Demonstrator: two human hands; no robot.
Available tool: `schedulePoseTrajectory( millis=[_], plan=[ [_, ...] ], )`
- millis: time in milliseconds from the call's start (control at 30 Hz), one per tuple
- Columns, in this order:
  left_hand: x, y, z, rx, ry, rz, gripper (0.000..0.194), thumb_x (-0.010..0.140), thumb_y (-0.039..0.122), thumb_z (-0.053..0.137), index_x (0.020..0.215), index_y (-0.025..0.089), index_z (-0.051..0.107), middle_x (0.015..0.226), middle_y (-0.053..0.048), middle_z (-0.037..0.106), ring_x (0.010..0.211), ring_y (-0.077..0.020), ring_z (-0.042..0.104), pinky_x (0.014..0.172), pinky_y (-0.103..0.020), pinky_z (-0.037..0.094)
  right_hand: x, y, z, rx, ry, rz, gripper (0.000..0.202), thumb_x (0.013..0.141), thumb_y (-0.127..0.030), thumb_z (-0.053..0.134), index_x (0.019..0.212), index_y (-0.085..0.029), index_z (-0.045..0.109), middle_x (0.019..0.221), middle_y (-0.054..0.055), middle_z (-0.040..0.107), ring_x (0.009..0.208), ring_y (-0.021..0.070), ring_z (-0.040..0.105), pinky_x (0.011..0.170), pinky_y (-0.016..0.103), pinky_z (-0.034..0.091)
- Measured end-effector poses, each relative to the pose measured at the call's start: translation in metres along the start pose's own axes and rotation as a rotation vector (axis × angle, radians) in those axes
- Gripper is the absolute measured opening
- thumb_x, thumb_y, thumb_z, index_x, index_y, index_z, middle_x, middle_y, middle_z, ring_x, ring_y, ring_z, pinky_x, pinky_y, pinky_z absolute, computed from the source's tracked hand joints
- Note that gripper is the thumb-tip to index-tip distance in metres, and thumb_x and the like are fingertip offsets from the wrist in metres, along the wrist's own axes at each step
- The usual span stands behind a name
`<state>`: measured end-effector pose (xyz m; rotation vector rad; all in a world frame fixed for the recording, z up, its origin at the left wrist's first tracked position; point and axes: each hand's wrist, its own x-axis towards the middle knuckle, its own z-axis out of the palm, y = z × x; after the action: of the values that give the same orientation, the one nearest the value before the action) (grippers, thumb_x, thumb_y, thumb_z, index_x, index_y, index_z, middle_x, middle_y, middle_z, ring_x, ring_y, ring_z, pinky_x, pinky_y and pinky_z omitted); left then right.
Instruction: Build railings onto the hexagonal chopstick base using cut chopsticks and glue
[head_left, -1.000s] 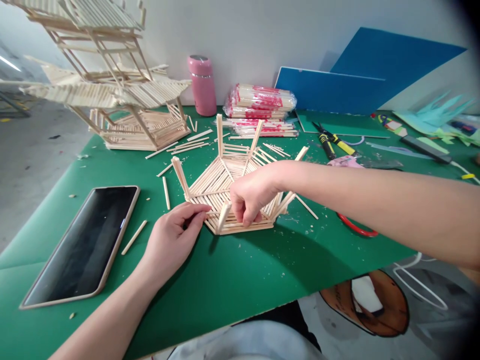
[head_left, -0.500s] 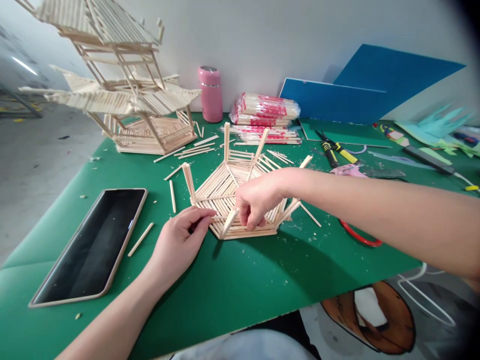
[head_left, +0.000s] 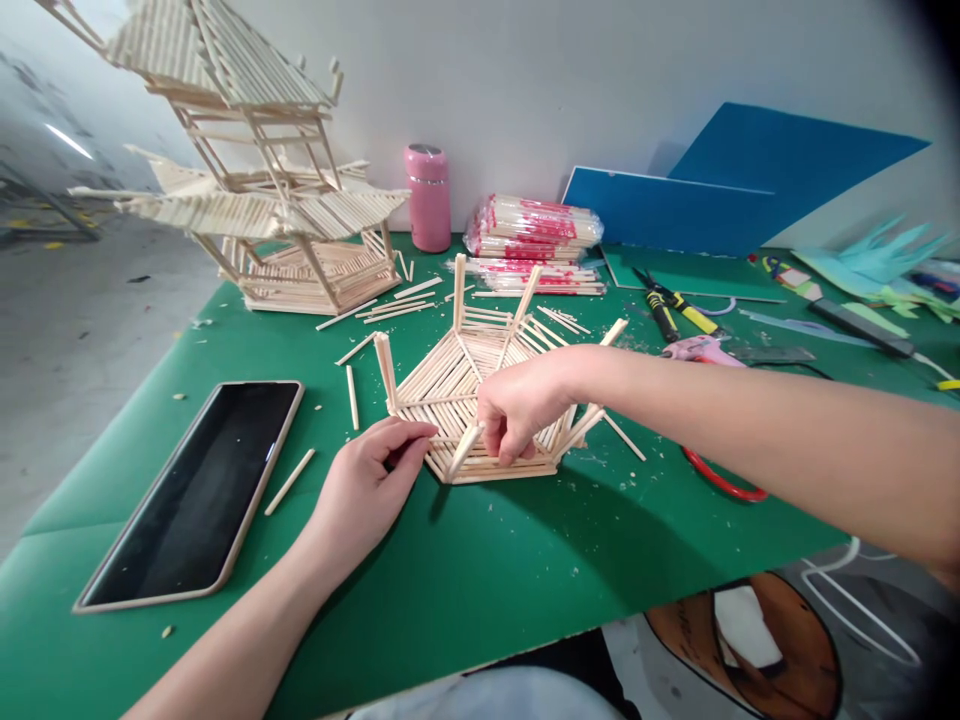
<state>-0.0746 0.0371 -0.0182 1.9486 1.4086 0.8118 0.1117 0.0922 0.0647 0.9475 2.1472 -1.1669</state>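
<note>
A six-sided base of pale wooden sticks (head_left: 439, 385) lies on the green table, with short posts standing at its corners. My left hand (head_left: 375, 470) is at its front left edge, thumb and forefinger pinched on a thin wooden stick (head_left: 444, 441) beside the front post (head_left: 465, 452). My right hand (head_left: 517, 405) reaches over from the right into the base. Its fingers are curled down just behind the front rail (head_left: 502, 474), and the fingertips are partly hidden, so what they grip cannot be made out.
A tiered stick pagoda (head_left: 300, 225) stands at the back left, near a pink flask (head_left: 429, 200) and bagged sticks (head_left: 532, 228). A phone (head_left: 195, 490) lies at left. Pliers (head_left: 675, 305), a pink glue gun (head_left: 701, 350) and a red-handled tool (head_left: 724, 478) lie at right.
The whole view has shifted slightly, so everything appears a little further right and lower. Both hands keep nearly the same place on the stick base.
</note>
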Motion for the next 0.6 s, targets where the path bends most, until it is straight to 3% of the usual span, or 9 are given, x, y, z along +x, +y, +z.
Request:
schedulePoseTrajectory(
  millis=[167, 300, 467, 533, 600],
  plan=[
    [-0.001, 0.002, -0.001, -0.014, 0.014, 0.018, 0.019, 0.077, 0.029, 0.053, 0.080, 0.015, 0.065, 0.080, -0.004, 0.068, 0.072, -0.0166, 0.062, 0.068, -0.025, 0.047, -0.005, 0.005, -0.006, -0.009, 0.060, -0.031, 0.008, 0.071, -0.018, 0.058, 0.072, -0.015, 0.065, 0.061, -0.002, 0.064, 0.059, 0.0101, 0.058, 0.055, 0.022, 0.041],
    [-0.003, 0.002, 0.000, -0.007, 0.010, 0.052, 0.016, 0.078, 0.025, 0.053, 0.080, 0.016, 0.065, 0.080, -0.003, 0.067, 0.072, -0.0153, 0.061, 0.068, -0.024, 0.047, -0.025, 0.003, -0.017, 0.003, 0.229, -0.030, 0.010, 0.074, -0.020, 0.053, 0.073, -0.016, 0.062, 0.063, 0.000, 0.065, 0.061, 0.0110, 0.058, 0.057, 0.024, 0.041],
    [-0.007, 0.001, 0.000, 0.015, 0.029, 0.167, 0.016, 0.081, 0.021, 0.050, 0.079, 0.016, 0.065, 0.076, -0.004, 0.064, 0.071, -0.0142, 0.061, 0.066, -0.023, 0.048, -0.075, 0.003, -0.026, 0.094, 0.711, -0.039, 0.013, 0.077, -0.028, 0.053, 0.071, -0.018, 0.058, 0.064, 0.000, 0.062, 0.059, 0.0108, 0.058, 0.053, 0.023, 0.040],
    [-0.007, 0.000, 0.000, 0.047, 0.035, 0.225, 0.016, 0.081, 0.020, 0.049, 0.078, 0.015, 0.064, 0.075, -0.004, 0.064, 0.070, -0.0141, 0.061, 0.064, -0.023, 0.049, -0.094, 0.017, -0.025, 0.224, 0.959, -0.037, 0.015, 0.077, -0.032, 0.055, 0.070, -0.018, 0.055, 0.067, 0.000, 0.062, 0.058, 0.0101, 0.058, 0.055, 0.023, 0.042],
    [-0.007, -0.001, 0.000, 0.095, 0.029, 0.278, 0.017, 0.082, 0.020, 0.049, 0.078, 0.015, 0.064, 0.074, -0.004, 0.064, 0.069, -0.0145, 0.062, 0.063, -0.023, 0.050, -0.105, 0.042, -0.020, 0.322, 1.191, 0.061, 0.019, 0.077, -0.037, 0.055, 0.075, -0.018, 0.055, 0.068, 0.002, 0.063, 0.055, 0.0104, 0.057, 0.051, 0.023, 0.041]
  ],
)
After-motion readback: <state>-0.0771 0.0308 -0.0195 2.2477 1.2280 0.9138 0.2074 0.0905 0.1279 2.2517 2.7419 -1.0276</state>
